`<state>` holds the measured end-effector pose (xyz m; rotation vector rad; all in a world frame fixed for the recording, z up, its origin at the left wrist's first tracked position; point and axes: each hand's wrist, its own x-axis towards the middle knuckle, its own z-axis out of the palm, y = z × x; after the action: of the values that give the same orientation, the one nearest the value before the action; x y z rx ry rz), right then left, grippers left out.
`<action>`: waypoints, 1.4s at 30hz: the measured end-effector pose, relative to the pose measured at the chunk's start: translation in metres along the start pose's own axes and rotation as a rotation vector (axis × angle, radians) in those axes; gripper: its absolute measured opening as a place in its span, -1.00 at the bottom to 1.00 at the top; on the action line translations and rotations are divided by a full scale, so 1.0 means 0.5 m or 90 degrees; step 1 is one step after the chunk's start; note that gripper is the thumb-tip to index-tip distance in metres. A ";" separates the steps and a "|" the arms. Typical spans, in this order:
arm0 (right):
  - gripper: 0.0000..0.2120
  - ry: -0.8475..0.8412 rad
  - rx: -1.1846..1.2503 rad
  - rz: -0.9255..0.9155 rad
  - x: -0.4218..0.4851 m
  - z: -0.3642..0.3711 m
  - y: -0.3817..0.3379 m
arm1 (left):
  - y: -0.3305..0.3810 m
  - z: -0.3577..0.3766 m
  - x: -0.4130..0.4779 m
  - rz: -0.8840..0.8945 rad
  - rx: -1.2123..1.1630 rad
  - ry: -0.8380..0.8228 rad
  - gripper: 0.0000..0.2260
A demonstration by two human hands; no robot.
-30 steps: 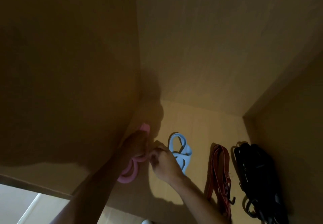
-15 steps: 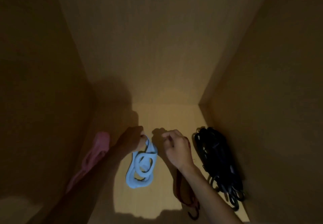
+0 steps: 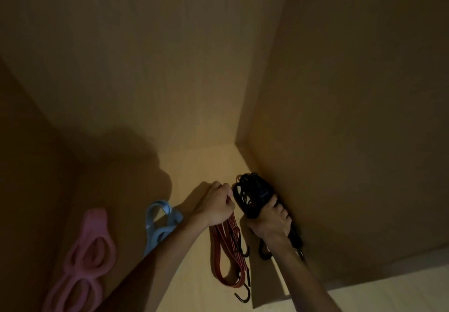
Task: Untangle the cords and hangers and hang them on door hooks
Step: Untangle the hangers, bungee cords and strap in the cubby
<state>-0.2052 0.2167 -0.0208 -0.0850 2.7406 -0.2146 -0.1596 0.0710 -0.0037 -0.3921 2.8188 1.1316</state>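
Left hand fisted on top of red cords hanging on wooden panel; right hand clamped around black cord bundle just beside; blue hanger, pink hanger further left

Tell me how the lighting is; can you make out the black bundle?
Head view: dim and warm overall, light pooling only near the hands; black bundle reads as a dark mass, strands hard to separate; red cords clearer; arm shadow covers the left wall; wide-angle bends the panel edges.
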 end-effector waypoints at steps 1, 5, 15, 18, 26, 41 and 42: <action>0.00 -0.001 -0.003 0.008 0.002 -0.001 -0.003 | 0.001 0.004 0.002 0.002 0.000 -0.006 -0.84; -0.28 0.011 0.032 0.024 0.011 -0.011 -0.010 | -0.008 0.004 0.000 -0.001 0.006 0.000 -0.86; -0.87 -0.008 0.159 -0.034 0.006 -0.021 0.016 | -0.019 -0.027 -0.026 -0.020 -0.037 0.024 -0.85; -0.90 0.005 0.264 -0.058 0.006 -0.024 0.036 | -0.023 -0.035 -0.030 -0.032 -0.070 0.027 -0.88; -0.82 0.026 0.458 -0.097 -0.038 -0.034 0.054 | -0.020 -0.047 -0.050 -0.042 -0.134 0.017 -0.85; -0.86 0.276 0.506 -0.077 -0.302 0.027 0.170 | 0.042 0.041 -0.119 0.115 -0.076 -0.260 -0.93; -0.89 0.275 0.503 -0.057 -0.320 0.044 0.220 | 0.068 0.088 -0.132 0.129 -0.080 -0.276 -0.94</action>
<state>-0.0525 0.3365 0.0015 0.0658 2.8310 -1.4551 -0.1061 0.1385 -0.0018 0.1257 2.4530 1.2540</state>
